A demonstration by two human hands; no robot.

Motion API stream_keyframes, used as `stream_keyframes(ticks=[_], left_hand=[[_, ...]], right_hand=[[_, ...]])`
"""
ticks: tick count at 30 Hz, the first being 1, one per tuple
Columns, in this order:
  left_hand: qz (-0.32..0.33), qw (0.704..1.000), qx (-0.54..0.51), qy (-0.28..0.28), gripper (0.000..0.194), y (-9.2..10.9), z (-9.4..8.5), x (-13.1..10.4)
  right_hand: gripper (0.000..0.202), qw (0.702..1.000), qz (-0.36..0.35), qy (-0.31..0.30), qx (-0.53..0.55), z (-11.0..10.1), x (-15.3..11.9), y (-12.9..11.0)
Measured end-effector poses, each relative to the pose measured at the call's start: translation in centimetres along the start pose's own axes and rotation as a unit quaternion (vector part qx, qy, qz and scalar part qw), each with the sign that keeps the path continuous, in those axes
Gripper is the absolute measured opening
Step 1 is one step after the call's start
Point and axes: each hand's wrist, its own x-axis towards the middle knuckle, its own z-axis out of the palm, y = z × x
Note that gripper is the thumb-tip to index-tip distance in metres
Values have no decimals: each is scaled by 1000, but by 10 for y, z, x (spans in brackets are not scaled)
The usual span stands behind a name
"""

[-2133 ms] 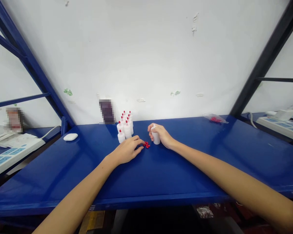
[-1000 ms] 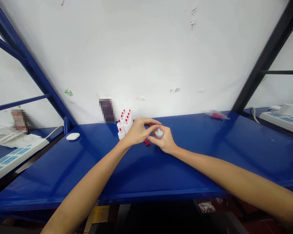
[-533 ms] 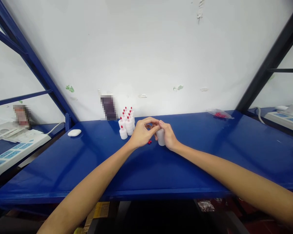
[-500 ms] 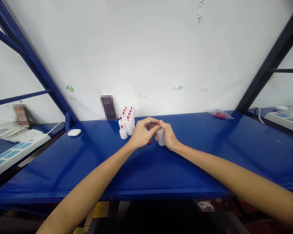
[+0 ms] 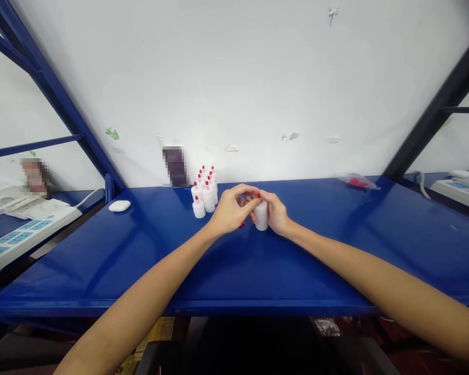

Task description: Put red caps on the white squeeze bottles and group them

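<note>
A white plastic squeeze bottle point(image 5: 261, 219) stands upright on the blue table between my hands. My right hand point(image 5: 276, 212) is closed around its far and right side. A small red cap point(image 5: 259, 196) sits at the bottle's top, pinched by the thumb and fingers of my left hand point(image 5: 234, 209). The fingers partly hide where cap and bottle meet. A few loose red caps point(image 5: 242, 224) lie on the table just below my left hand. Left of it, several white bottles with red tips point(image 5: 208, 199) stand in a cluster.
A white rounded case point(image 5: 119, 206) lies on the left of the blue table point(image 5: 297, 276). Toward the back right is a clear bag of red pieces point(image 5: 358, 182). A power strip point(image 5: 27, 234) is beyond the left frame post. The white wall closes off the back.
The red cap at the bottle's top now shows between my fingers. Both hands stay at the bottle with only small finger shifts, and the camera view has shifted slightly.
</note>
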Motion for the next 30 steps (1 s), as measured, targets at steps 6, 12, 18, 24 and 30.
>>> stream_keyframes(ticks=[6,12,18,24,30], left_hand=[[-42,996,-63,54,36,-4,6,-2],[-71,992,-85,54,42,-14,4,-1],[-62,996,-63,33,40,-15,6,-4],[9,999,26,43,28,-13,6,-7],[57,993,97,23,23,-12,7,-10]], right_hand=[[39,995,78,-14,59,7,1,-13],[46,987,132,50,80,13,2,-5],[50,986,145,26,71,10,2,2],[51,987,145,-6,62,6,0,1],[50,994,107,-9,20,3,1,3]])
